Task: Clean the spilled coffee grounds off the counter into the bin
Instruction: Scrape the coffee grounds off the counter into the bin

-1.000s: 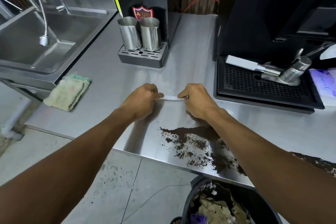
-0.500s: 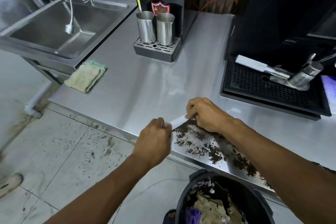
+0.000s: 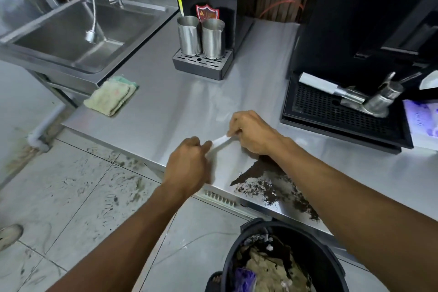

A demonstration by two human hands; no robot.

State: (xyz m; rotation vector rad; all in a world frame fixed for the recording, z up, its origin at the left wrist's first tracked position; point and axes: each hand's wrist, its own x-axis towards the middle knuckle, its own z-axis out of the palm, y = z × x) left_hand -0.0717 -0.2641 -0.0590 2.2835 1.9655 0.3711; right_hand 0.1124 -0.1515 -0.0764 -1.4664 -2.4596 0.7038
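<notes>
Dark coffee grounds (image 3: 267, 185) lie spread along the front edge of the steel counter (image 3: 166, 106). A thin white strip (image 3: 221, 142) is stretched between both hands, its lower edge on the counter just left of the grounds. My left hand (image 3: 187, 166) pinches its near end at the counter's edge. My right hand (image 3: 251, 133) pinches the far end. A black bin (image 3: 315, 239), full of rubbish, stands on the floor under the counter edge, below the grounds.
A folded cloth (image 3: 111, 97) lies at the counter's left end beside a steel sink (image 3: 71, 38). Two steel jugs (image 3: 201, 37) stand on a drip tray at the back. A black machine's drip tray (image 3: 341, 111) holds a portafilter on the right.
Both hands have dragged the white strip from behind the grounds toward the front edge. The grounds are now gathered closer to the edge above the bin.
</notes>
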